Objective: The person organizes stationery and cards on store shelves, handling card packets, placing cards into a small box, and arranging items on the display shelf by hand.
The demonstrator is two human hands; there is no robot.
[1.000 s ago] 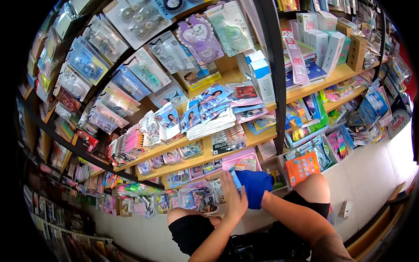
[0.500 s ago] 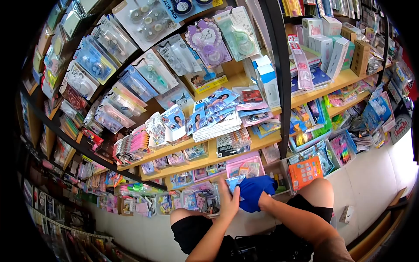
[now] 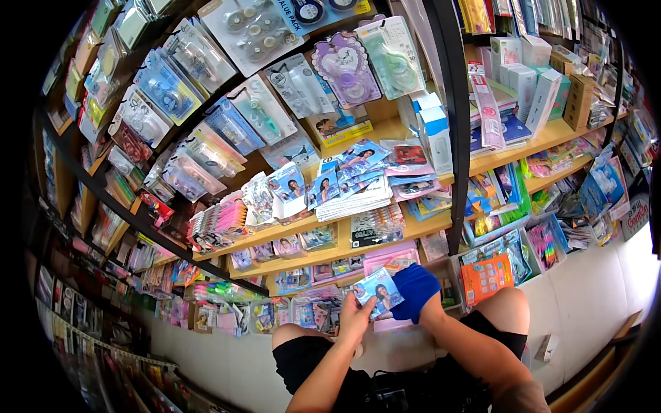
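My left hand (image 3: 354, 316) is closed on the lower left edge of a flat light-blue packet (image 3: 383, 292) printed with a dark-haired person. A bunched royal-blue cloth (image 3: 416, 292) covers the fingers of my right hand (image 3: 432, 311) and rests against the packet's right side. How those fingers lie under the cloth is hidden. Similar blue packets (image 3: 352, 165) lie piled on the wooden shelf in front, over a stack of white-edged cards (image 3: 354, 201).
Blister-packed tape dispensers (image 3: 348, 72) hang above the shelf. A black upright post (image 3: 457, 138) divides the racks. Plastic bins at floor level hold small goods, among them an orange packet (image 3: 487, 279). A small white box (image 3: 547, 347) lies on the floor at right.
The packet has turned its printed face up towards me, and the cloth has moved off to its right side. The view has shifted slightly, so the shelves appear further right.
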